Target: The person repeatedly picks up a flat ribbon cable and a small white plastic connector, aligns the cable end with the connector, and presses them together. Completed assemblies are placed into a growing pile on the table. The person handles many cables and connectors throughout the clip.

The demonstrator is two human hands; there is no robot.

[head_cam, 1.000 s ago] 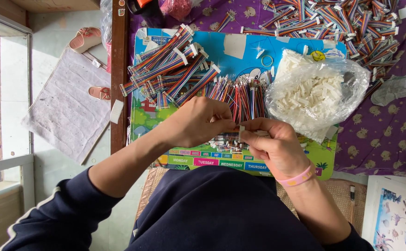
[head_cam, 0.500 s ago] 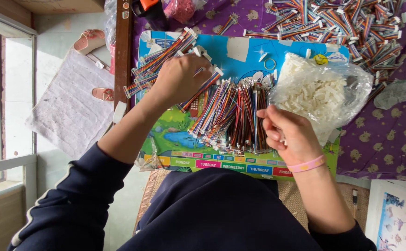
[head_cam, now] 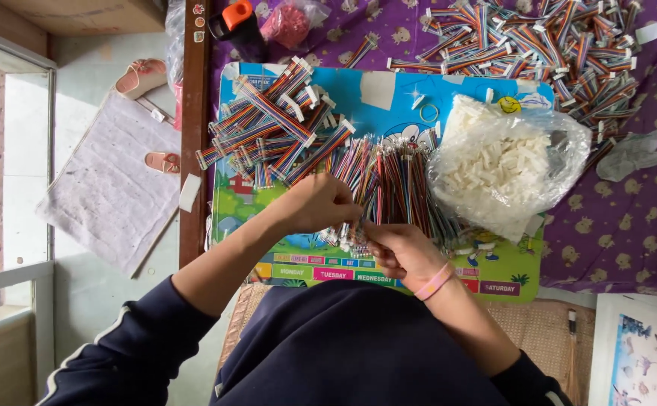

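My left hand [head_cam: 319, 203] and my right hand [head_cam: 398, 252] meet at the near end of a fan of loose coloured wires [head_cam: 392, 184] lying on a bright picture board [head_cam: 389, 98]. Both hands pinch wire ends between fingertips; whether a small connector is between them is hidden by the fingers. A pile of finished multicolour ribbon cables [head_cam: 276, 124] lies at the board's left. A clear plastic bag of white connectors [head_cam: 501, 165] sits at the right.
A large heap of ribbon cables [head_cam: 546, 45] covers the purple patterned cloth [head_cam: 629, 225] at the back right. A crumpled bag [head_cam: 629, 154] lies beside it. An orange-capped bottle [head_cam: 234, 19] stands at the back. Sandals [head_cam: 140, 75] and a mat [head_cam: 107, 184] lie on the floor at left.
My left hand was out at the ribbon cable pile half a second ago and has come back to the wire ends beside my right hand.
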